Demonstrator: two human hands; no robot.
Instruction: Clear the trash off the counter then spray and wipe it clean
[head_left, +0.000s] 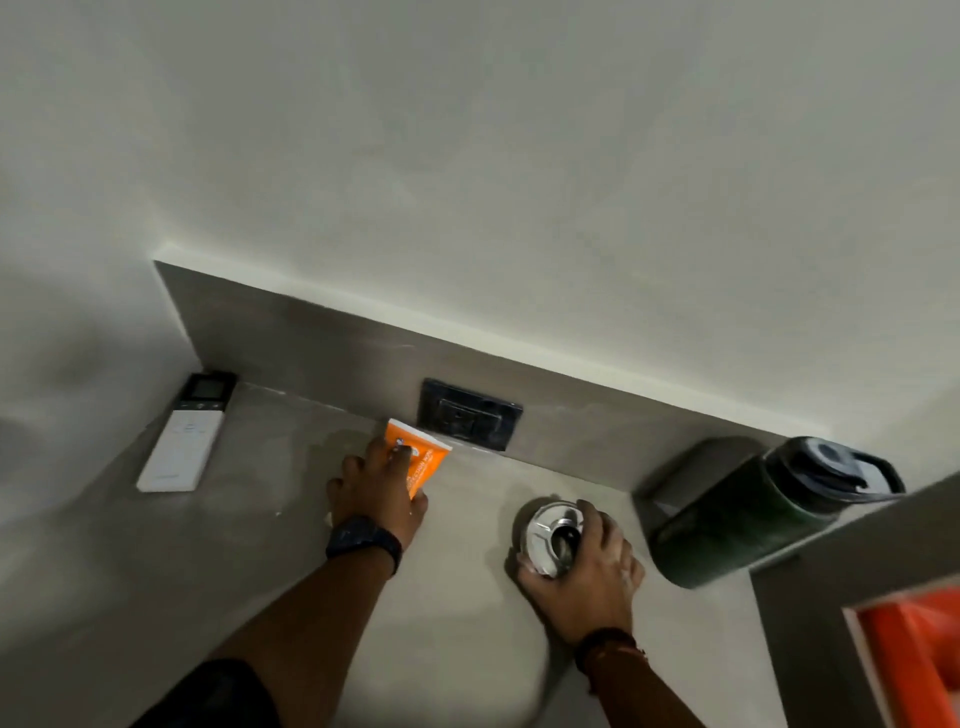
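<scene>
head | I'm seeing left hand (375, 488) closing on the orange tube (418, 457) at 12 o'clock by the table (260, 545) backsplash | right hand (587, 566) gripping the opened can (550, 538) at 3 o'clock | likely gathering both as trash

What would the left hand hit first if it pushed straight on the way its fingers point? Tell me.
Left hand, already gripping the orange tube, points at the back wall; next it would likely meet the black wall socket, though depth is unclear.
</scene>
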